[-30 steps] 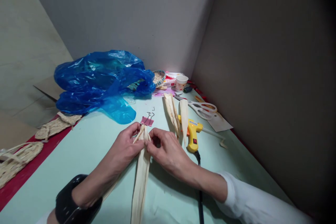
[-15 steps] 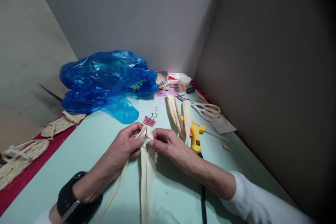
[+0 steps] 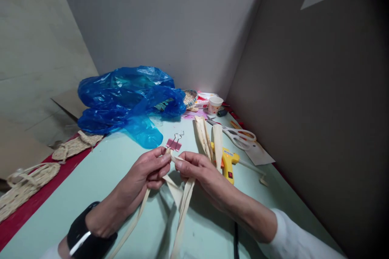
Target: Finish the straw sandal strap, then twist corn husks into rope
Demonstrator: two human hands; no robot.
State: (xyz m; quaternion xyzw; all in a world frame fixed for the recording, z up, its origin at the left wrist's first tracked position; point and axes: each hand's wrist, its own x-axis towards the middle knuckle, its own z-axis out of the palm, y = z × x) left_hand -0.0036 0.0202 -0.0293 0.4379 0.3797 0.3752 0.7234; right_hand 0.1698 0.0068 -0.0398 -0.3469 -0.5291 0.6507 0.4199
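Observation:
Pale, flat husk-like strips (image 3: 184,202) meet between my hands and hang toward the table's near edge. My left hand (image 3: 152,166) pinches them just below a pink binder clip (image 3: 174,144), which grips their far end. Close beside it, my right hand (image 3: 197,166) is closed on a strip, which bends across between the fingertips of both hands. One narrow strip (image 3: 133,222) trails from under my left hand. The fingers hide the exact crossing of the strips. A black band (image 3: 91,226) wraps my left wrist.
Right of my hands lie a yellow glue gun (image 3: 228,164), loose husk strips (image 3: 217,141) and white-handled scissors (image 3: 240,135). Behind are a blue plastic bag (image 3: 127,97), a small woven basket (image 3: 191,98) and a paper cup (image 3: 215,105). Braided pieces (image 3: 30,186) rest along the left edge.
My right hand has drawn its strip across, and the hanging lengths, side by side before, now slant and cross. The binder clip has tilted slightly. The whole view has shifted a little.

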